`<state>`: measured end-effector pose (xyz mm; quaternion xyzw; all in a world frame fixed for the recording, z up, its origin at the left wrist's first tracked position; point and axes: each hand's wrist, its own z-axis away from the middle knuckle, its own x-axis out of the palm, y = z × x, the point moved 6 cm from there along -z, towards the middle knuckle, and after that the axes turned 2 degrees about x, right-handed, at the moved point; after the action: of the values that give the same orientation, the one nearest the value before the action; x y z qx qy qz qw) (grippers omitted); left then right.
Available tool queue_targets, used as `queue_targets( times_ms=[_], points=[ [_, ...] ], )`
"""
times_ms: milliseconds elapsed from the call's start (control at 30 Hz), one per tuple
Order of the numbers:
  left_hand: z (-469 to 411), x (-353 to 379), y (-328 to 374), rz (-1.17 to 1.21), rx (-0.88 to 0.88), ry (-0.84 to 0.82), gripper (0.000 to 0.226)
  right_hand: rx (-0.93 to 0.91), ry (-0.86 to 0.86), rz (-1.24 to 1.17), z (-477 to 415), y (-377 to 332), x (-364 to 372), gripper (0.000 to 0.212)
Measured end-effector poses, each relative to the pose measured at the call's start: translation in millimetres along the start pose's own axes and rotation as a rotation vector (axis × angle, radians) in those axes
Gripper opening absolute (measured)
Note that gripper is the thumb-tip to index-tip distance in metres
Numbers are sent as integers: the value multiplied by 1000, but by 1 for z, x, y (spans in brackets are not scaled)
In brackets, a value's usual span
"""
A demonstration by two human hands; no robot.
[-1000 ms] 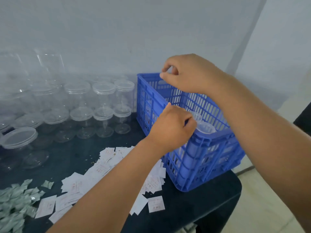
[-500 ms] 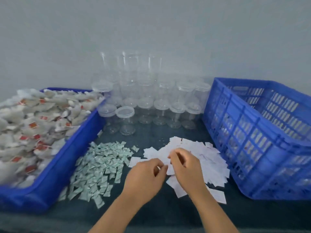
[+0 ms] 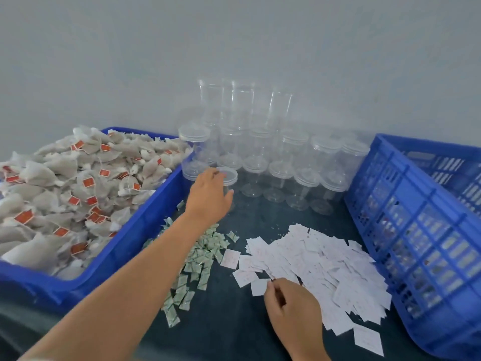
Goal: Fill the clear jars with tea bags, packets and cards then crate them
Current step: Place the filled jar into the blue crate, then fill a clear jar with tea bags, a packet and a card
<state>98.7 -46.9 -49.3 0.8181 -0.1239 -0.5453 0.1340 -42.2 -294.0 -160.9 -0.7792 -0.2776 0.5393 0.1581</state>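
My left hand (image 3: 208, 198) reaches forward and wraps around a lidded clear jar (image 3: 229, 177) at the front left of the jar cluster (image 3: 281, 168). Near the table's front, my right hand (image 3: 290, 306) pinches one white card (image 3: 258, 287) at the edge of the card pile (image 3: 328, 267). A heap of small green-white packets (image 3: 199, 264) lies under my left forearm. Tea bags (image 3: 78, 183) with red tags fill the blue crate on the left (image 3: 145, 227). The tall blue crate (image 3: 416, 230) stands on the right.
Taller open clear jars (image 3: 242, 102) are stacked at the back against the grey wall. The dark tabletop (image 3: 229, 329) shows between the piles and the front edge. The two crates close in both sides of the work area.
The view swung from the right crate to the table. Both hands left the crate for the cards; my left hand has since moved forward onto a jar while the right stays at the cards.
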Motion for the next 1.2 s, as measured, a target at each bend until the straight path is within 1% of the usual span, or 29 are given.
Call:
queue_targets(
  times_ms=[67, 133, 200, 233, 300, 400, 433, 533, 567, 600, 633, 667, 733, 767, 800, 833, 900, 933, 1000, 1067, 1133, 1200],
  points=[
    [-27, 10, 0, -137, -7, -72, 70, 25, 26, -25, -1, 3, -1, 35],
    [-41, 26, -1, -283, 7, -201, 79, 40, 47, -46, -2, 5, -2, 36],
    [-42, 42, -2, -328, 32, -282, 87, 57, 54, -65, -3, 8, -2, 37],
    [-40, 47, -1, -312, 42, -273, 90, 66, 47, -76, -3, 10, -1, 38],
    [-36, 50, 3, -230, 66, -187, 88, 72, 44, -100, -3, 12, -1, 37],
    [-32, 38, 9, -83, 70, -72, 67, 68, 57, -112, -3, 13, -1, 36],
    [-30, 32, 11, -42, 65, -61, 69, 67, 53, -112, -2, 14, 0, 37],
    [-16, 13, 24, 45, 85, -98, 95, 51, 63, -95, -2, 12, -3, 34],
    [-8, 6, 30, 71, 94, -109, 99, 31, 86, -109, -1, 8, -6, 29],
    [2, -1, 36, 108, 102, -115, 99, -2, 129, -137, 1, 3, -11, 17],
    [15, -9, 43, 161, 108, -120, 98, -23, 161, -178, 3, 0, -14, 11],
    [30, -16, 51, 219, 120, -130, 97, -25, 183, -221, 4, -2, -16, 36],
    [64, -26, 67, 310, 171, -168, 96, -6, 147, -307, 5, 2, -13, 88],
    [83, -28, 75, 340, 202, -187, 94, 0, 106, -344, 6, 1, -12, 107],
    [101, -28, 83, 362, 229, -206, 91, 1, 48, -388, 6, -2, -12, 117],
    [118, -26, 88, 375, 252, -227, 89, -7, -10, -447, 6, -5, -10, 120],
    [147, -23, 93, 373, 292, -238, 82, -54, -82, -508, 6, -9, -9, 115],
    [158, -23, 94, 368, 320, -209, 77, -78, -92, -500, 6, -8, -8, 108],
    [172, -25, 92, 392, 394, -138, 68, -131, -63, -454, 7, -8, -8, 93],
    [179, -24, 90, 433, 453, -121, 67, -165, -39, -459, 10, -9, -9, 85],
    [184, -22, 89, 445, 453, -126, 71, -184, -37, -434, 13, -9, -5, 79],
    [187, -22, 87, 415, 414, -59, 67, -186, -29, -359, 13, -8, -2, 78]
  ],
)
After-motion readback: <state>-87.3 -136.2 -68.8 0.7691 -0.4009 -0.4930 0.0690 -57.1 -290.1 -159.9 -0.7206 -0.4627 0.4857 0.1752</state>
